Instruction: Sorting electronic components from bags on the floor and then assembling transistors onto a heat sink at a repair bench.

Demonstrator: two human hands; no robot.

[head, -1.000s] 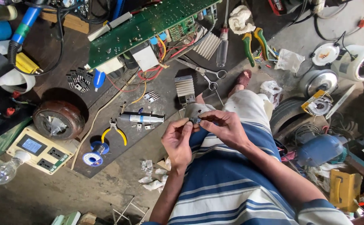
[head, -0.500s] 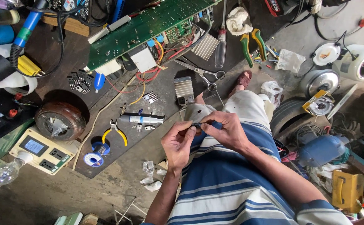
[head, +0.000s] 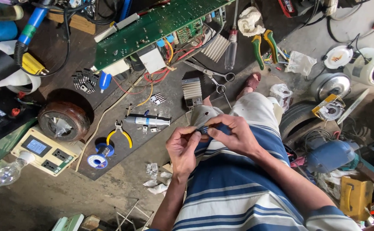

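Observation:
My left hand (head: 183,146) and my right hand (head: 233,134) meet over my lap, above my blue and white striped shirt (head: 238,192). Both pinch a small dark component (head: 202,129) between the fingertips; most of it is hidden by my fingers. On the dark mat beyond my hands lie a silver tube (head: 147,121), yellow-handled pliers (head: 119,132) and a finned heat sink (head: 191,90). A long green circuit board (head: 152,28) with red and yellow wires lies further off.
A solder spool (head: 97,160), a beige socket meter box (head: 43,150) and a brown round coil (head: 63,121) sit at left. Scissors (head: 215,77), green-handled pliers (head: 264,45) and a screwdriver (head: 231,47) lie ahead. Motors, a blue drill (head: 332,155) and clutter fill the right.
My hands have shifted slightly, the right hand's fingers closing further over the small part; the grey piece seen between them earlier is now mostly covered.

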